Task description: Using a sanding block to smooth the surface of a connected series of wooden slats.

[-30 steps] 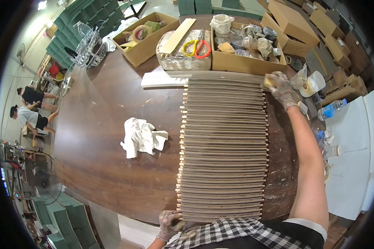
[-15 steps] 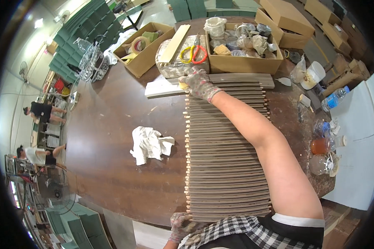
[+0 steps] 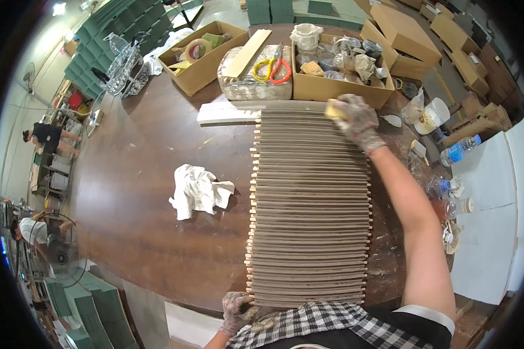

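A long row of brown wooden slats (image 3: 308, 209) lies side by side on the table, pale pegs sticking out at both ends. My right hand (image 3: 360, 121), in a patterned glove, is at the far right end of the row. It is closed round a small yellow block (image 3: 334, 110), perhaps a sponge, which sits against the far slats. At the near left corner my gloved left hand (image 3: 237, 311) has its fingers curled against the nearest slat; they are partly hidden. A crumpled white cloth (image 3: 198, 191) lies left of the slats.
A pale board (image 3: 227, 114) lies beyond the row. Behind it stand a wrapped bundle (image 3: 256, 87) with scissors (image 3: 272, 68) on top and two cardboard boxes (image 3: 343, 87) (image 3: 195, 81). Bottles (image 3: 461, 150) line the right edge. Two people (image 3: 46, 135) are far left.
My right hand has swept rightward along the far slats with the yellow block, from the left end to the right end. My left hand stays by the near left corner. The view has shifted slightly.
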The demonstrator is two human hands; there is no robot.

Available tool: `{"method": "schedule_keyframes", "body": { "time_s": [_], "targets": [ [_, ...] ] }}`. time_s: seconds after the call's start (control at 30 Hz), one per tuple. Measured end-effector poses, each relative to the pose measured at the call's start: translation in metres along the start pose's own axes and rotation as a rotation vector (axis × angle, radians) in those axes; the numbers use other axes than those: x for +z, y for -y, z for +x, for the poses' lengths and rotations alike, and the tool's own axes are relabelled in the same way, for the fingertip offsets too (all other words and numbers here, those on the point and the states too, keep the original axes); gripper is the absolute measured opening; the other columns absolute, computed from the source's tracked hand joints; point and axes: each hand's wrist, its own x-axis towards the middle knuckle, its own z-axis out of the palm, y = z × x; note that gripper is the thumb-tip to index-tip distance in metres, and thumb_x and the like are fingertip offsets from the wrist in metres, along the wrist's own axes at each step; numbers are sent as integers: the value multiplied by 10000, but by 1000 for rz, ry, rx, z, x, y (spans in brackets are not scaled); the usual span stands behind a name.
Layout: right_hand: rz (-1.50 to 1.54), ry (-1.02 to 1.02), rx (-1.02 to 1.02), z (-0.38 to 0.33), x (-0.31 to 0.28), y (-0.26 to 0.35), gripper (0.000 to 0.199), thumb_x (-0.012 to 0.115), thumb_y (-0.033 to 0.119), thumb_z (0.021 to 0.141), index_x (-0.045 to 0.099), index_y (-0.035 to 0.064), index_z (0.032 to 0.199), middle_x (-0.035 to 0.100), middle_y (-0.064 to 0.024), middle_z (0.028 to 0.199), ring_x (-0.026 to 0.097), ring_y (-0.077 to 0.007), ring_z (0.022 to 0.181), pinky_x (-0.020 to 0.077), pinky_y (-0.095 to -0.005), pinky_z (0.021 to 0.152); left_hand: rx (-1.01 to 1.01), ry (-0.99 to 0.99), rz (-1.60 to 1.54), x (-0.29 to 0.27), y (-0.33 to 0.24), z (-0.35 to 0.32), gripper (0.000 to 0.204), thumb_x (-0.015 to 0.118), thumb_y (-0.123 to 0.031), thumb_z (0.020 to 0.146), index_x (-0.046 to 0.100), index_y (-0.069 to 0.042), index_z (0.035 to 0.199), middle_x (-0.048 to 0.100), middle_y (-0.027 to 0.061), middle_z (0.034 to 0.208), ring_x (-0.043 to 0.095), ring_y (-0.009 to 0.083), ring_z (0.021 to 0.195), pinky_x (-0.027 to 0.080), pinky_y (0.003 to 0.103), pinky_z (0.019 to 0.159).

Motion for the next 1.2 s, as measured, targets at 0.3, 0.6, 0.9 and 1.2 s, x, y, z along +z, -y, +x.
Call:
{"method": "schedule_keyframes", "body": {
  "time_s": [0.3,0.6,0.9,1.2],
  "targets": [
    [19,237,-10,82,73,113,434,779,178,710,673,235,1127,557,-47,1197,500,-276,1165,424,-453,944,-35,7,-3,-1,2,-3,359,826,-218,624,667,-129,934,679,67,914,634,289,870,494,413,769],
    [61,120,-19,88,87,131,415,718,169,715,657,243,1119,556,-68,1201,512,-294,1122,423,-514,887,-3,-1,-4,-4,1,-1,378,839,-242,642,644,-135,947,673,67,917,639,294,827,486,418,726],
    [18,100,-48,11,26,1,417,751,116,668,664,251,1052,564,-61,1119,550,-287,1063,465,-474,834,11,5,-18,-5,3,-2,355,827,-207,630,649,-132,929,661,61,909,625,293,838,481,421,741],
    [-192,-69,106,0,-1,4,408,759,213,648,662,166,1041,582,-73,982,557,-279,929,483,-426,757,21,0,-21,-2,11,-10,406,831,-218,619,640,-133,967,656,62,914,614,295,847,472,428,754]
  ]
}}
